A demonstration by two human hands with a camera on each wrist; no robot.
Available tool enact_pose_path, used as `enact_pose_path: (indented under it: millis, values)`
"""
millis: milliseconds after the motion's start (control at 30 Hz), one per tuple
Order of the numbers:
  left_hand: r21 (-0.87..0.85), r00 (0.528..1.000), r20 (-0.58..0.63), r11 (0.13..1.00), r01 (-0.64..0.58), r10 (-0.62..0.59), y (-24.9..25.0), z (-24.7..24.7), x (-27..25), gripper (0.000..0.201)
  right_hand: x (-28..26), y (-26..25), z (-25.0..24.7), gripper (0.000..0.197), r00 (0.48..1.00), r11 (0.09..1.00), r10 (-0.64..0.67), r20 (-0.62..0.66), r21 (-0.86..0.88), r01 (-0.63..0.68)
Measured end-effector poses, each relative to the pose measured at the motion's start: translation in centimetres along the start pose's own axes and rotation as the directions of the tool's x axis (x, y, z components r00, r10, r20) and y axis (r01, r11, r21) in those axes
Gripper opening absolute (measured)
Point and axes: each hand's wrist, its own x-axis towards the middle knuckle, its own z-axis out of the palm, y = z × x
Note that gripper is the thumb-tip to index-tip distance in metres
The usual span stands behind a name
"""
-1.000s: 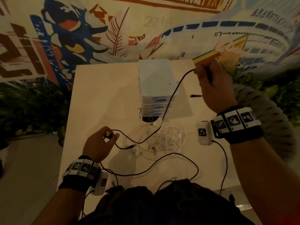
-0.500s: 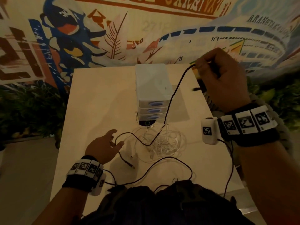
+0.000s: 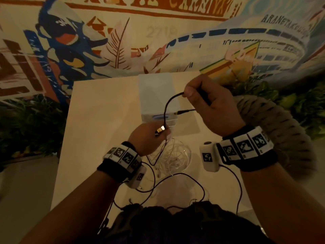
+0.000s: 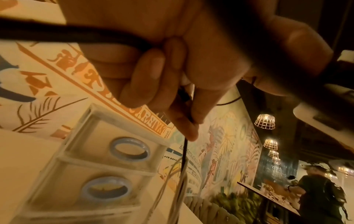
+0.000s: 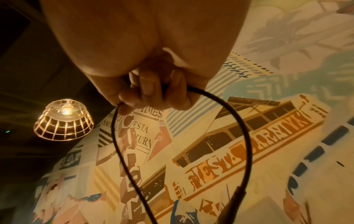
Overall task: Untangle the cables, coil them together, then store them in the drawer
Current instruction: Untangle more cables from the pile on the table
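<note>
Right hand (image 3: 213, 106) raised above the pale beige rectangular surface (image 3: 98, 124), grip clenched around the thin black round cable (image 3: 166, 110); in the right wrist view the fingers (image 5: 147, 91) curl over it and the cable leaves the fist on both sides as a hanging loop; its short end with a gold-tipped plug (image 3: 182, 112) juts out leftward below the fist in the head view; left hand (image 3: 149, 138) lower and nearer the body, thumb and fingers pinching the same black cable, which arcs up from it to the right hand; a shiny metallic piece sits at the left fingertips, identity unclear; left wrist view shows the cable running down between the fingers (image 4: 145, 78) alongside thin white strands; tangled pile of thin white cables (image 3: 173, 156) lies on the surface just below the left hand, in front of the small translucent white drawer unit with blue oval handles (image 3: 158, 95); drawers appear closed; black cable's lower length drops through the white pile; further black leads trail across the near surface; painted mural wall (image 3: 158, 41) behind the surface.
</note>
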Motion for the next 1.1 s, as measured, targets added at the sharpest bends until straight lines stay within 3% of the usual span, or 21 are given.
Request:
enact_pose_path:
  millis: [67,133,200,233,300,400,500,667,767,867,1000,1100]
  values:
    - [0.006,0.999,-0.048,1.0,-0.004,0.004,0.0,-0.4,0.4,0.018,-1.0,1.8,0.3,0.026,0.995,0.972,0.101,0.027,0.211,-0.104]
    - [-0.003,0.991,-0.129,1.0,-0.026,0.026,0.2,-1.6,0.4,0.01,-1.9,4.3,1.1,0.035,0.941,0.842,0.306,0.145,0.421,-0.338]
    - [-0.019,0.981,-0.181,0.997,-0.069,0.065,1.1,-3.0,0.2,0.009,-2.8,6.6,2.3,0.038,0.813,0.706,0.472,0.34,0.406,-0.58]
    - [-0.024,0.977,-0.195,0.996,-0.09,0.083,1.5,-3.6,0.1,0.01,-3.2,7.4,3.1,0.041,0.767,0.697,0.481,0.425,0.346,-0.629]
    - [-0.051,0.973,-0.203,0.991,-0.126,0.113,2.4,-4.5,-0.2,0.011,-3.9,7.6,4.9,0.043,0.738,0.765,0.4,0.543,0.246,-0.596]
    - [-0.14,0.966,-0.201,0.971,-0.191,0.162,3.3,-5.0,-0.8,0.011,-3.8,6.9,7.6,0.027,0.764,0.883,0.3,0.572,0.137,-0.45]
    - [-0.221,0.952,-0.264,0.951,-0.217,0.156,3.2,-4.7,-1.3,0.012,-3.2,6.5,8.8,0.02,0.792,0.904,0.266,0.55,0.143,-0.403]
    - [-0.359,0.962,-0.271,0.923,-0.141,0.041,-0.8,-2.2,-2.1,0.058,-1.9,5.8,8.1,0.031,0.825,0.984,0.174,0.538,-0.053,-0.173]
    - [-0.458,0.975,-0.218,0.887,-0.064,-0.043,-1.5,-0.9,-2.5,0.055,-1.3,6.0,7.9,0.029,0.859,0.957,0.231,0.457,0.054,-0.287]
    - [-0.444,0.995,-0.097,0.896,-0.017,-0.029,-2.0,0.5,-2.2,0.039,-0.5,5.5,7.6,0.04,0.859,0.93,0.256,0.443,0.131,-0.344]
    - [-0.457,0.988,-0.135,0.889,0.0,-0.07,-2.2,1.9,-1.8,0.045,0.1,5.1,7.2,0.041,0.878,0.934,0.224,0.423,0.162,-0.317]
    - [-0.339,0.988,-0.137,0.94,0.019,-0.07,-3.2,2.7,-2.3,0.022,0.5,5.4,6.8,0.042,0.915,0.928,0.234,0.329,0.205,-0.311]
